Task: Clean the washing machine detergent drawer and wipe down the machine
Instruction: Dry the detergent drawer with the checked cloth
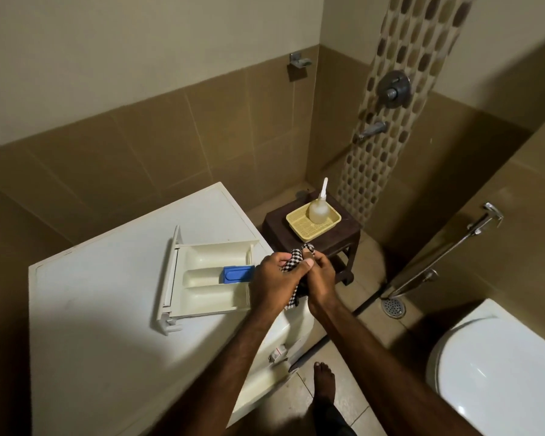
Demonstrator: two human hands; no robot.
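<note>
- Head cam: I've got both hands bunched around the checkered cloth (291, 265), left hand (276, 283) and right hand (323, 283) pressed together just off the washing machine's (107, 309) front edge.
- Detergent drawer (208, 278) sits pulled out, lying on the machine top just beside my left hand.
- Looks like light, stiff plastic, probably slick. I'd grab its side walls, not the blue insert (238, 273).

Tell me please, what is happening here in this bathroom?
A person holds a checkered cloth bunched in both hands, left hand and right hand, at the corner of the washing machine. The detergent drawer is already out and lies on the machine's top. A squeeze bottle stands in a yellow basket on a dark stool nearby.
</note>
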